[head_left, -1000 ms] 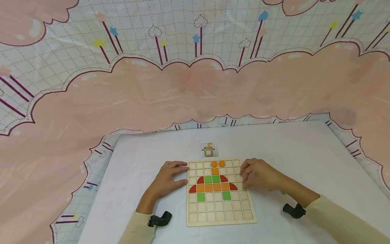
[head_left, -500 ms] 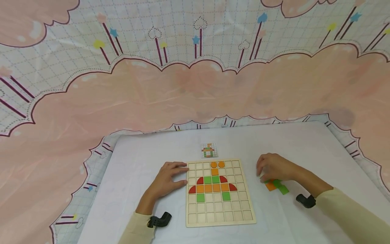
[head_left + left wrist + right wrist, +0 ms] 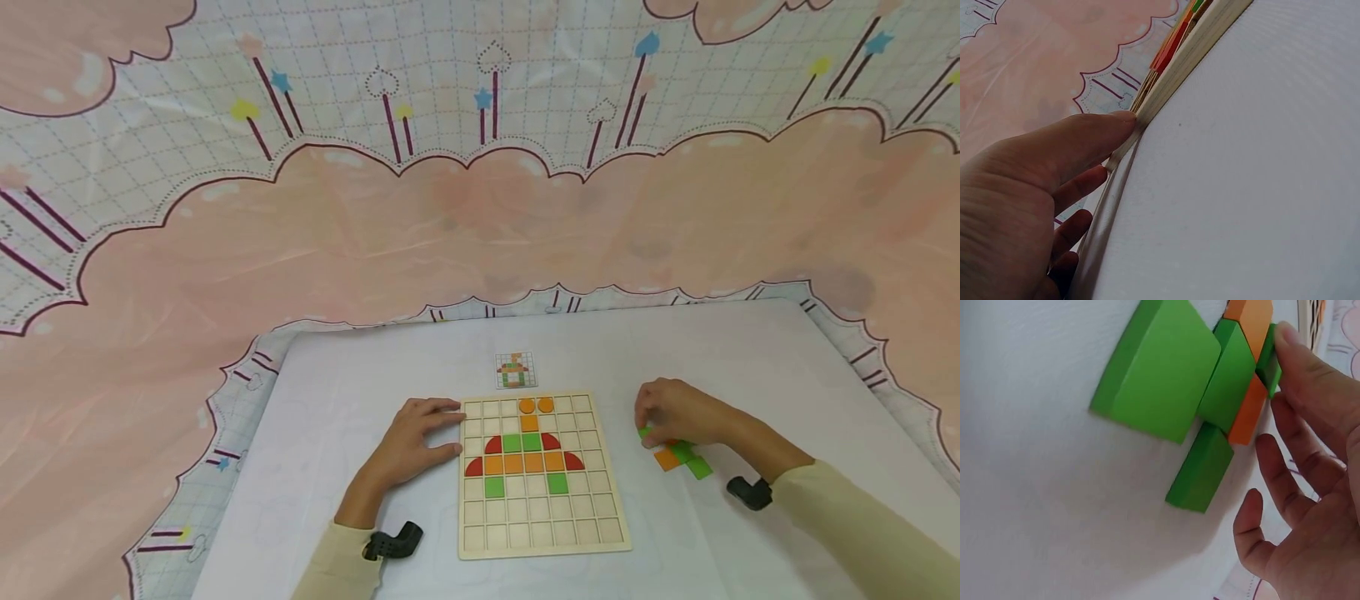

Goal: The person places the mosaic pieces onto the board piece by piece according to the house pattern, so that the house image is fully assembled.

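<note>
My left hand (image 3: 412, 442) rests at the left edge of a wooden grid board (image 3: 540, 533), fingers spread, thumb and fingertips against its side. On the board lie orange discs (image 3: 527, 405), orange squares (image 3: 513, 462), green squares (image 3: 494, 487) and red quarter-round pieces (image 3: 573, 461). Right of the board, my right hand (image 3: 678, 412) pinches a green square tile (image 3: 1268, 359) between thumb and index finger, over a small cluster of loose tiles. Its other fingers curl loosely. In the right wrist view, loose green tiles (image 3: 1157, 369) and orange tiles (image 3: 1249, 409) lie right beside it.
A small pattern card (image 3: 514, 369) lies beyond the board's far edge, printed with a coloured figure on a grid. The white tabletop (image 3: 360, 367) reaches back to a pink and white patterned cloth (image 3: 480, 233). Each wrist wears a black camera (image 3: 393, 540).
My right hand has moved from the board's right edge, right to the loose tiles, and now pinches a green one. The left hand and the pieces on the board have stayed put.
</note>
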The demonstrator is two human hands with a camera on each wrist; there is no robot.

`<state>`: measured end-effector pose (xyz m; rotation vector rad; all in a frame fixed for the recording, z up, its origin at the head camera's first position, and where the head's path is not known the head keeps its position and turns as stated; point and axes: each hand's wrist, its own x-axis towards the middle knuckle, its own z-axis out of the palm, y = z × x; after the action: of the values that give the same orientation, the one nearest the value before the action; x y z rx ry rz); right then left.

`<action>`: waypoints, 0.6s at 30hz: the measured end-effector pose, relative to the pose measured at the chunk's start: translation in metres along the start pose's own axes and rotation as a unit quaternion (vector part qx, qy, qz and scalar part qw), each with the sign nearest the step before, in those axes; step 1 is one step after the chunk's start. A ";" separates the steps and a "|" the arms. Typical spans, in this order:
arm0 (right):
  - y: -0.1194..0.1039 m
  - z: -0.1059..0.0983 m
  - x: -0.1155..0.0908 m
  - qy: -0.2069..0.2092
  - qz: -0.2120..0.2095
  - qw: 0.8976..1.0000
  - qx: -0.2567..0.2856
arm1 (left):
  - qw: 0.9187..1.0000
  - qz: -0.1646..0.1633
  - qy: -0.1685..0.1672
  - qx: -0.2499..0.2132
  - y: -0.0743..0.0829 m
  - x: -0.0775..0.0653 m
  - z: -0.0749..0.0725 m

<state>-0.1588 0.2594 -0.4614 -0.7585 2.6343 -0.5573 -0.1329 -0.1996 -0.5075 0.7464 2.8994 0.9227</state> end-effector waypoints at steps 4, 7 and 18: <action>-0.001 0.003 0.004 0.014 0.001 1.000 0.018 | 1.000 0.001 0.001 0.000 0.000 0.000 0.000; -0.003 0.005 0.006 0.025 0.003 0.999 0.042 | 1.000 0.001 0.001 0.002 0.000 0.000 0.000; -0.029 0.010 0.016 0.087 -0.018 0.991 0.098 | 1.000 0.000 0.001 0.001 0.000 0.000 0.000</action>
<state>-0.1551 0.2247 -0.4600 -0.7275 2.6725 -0.9157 -0.1329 -0.1992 -0.5072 0.7470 2.9022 0.9204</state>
